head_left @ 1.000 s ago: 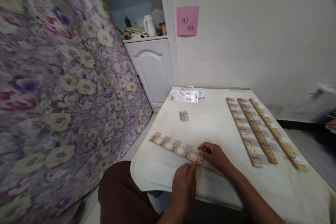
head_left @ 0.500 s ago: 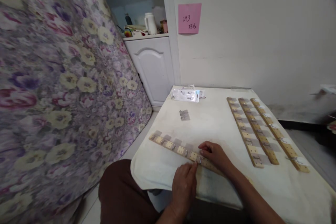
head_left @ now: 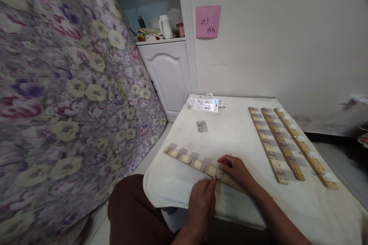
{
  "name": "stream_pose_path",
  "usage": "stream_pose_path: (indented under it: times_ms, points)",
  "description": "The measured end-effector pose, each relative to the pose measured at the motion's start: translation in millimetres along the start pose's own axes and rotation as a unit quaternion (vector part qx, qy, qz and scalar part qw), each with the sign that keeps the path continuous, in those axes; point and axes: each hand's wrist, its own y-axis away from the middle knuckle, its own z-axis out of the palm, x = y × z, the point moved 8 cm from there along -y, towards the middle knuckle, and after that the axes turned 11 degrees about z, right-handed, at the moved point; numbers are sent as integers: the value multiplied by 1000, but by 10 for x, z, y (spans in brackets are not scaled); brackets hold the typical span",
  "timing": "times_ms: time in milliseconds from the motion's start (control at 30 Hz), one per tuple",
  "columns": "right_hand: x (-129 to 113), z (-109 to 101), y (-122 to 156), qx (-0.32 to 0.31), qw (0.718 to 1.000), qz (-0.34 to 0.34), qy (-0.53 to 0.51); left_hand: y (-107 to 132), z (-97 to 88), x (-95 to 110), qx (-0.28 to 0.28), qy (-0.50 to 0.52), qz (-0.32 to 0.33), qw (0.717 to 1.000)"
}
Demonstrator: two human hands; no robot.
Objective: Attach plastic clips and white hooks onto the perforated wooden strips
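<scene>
A wooden strip (head_left: 197, 164) with drilled holes lies slantwise near the table's front edge. Along it sit several metal hooks with clear plates, such as this hook (head_left: 204, 167). My left hand (head_left: 202, 199) is closed, its index fingertip against another metal hook (head_left: 218, 175) at the strip's near side. From the far side my right hand (head_left: 235, 169) reaches over the strip, thumb and index finger bent together at that hook's clear plate, which they mostly hide. The strip's right end is beneath my right hand and forearm.
Three wooden strips with hooks, among them this strip (head_left: 268, 144), lie at the right. A few loose hooks (head_left: 201, 125) rest beyond my hands, and clear blister packs (head_left: 202, 104) lie at the table's back by the wall. A floral curtain (head_left: 77, 92) hangs at the left.
</scene>
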Motion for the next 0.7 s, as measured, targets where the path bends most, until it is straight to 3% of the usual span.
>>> stream_pose_path:
  times_ms: [700]
  points:
    - [22,1,-16,-2,1000,1,-5,-4,37,11,-21,-12,7,1000]
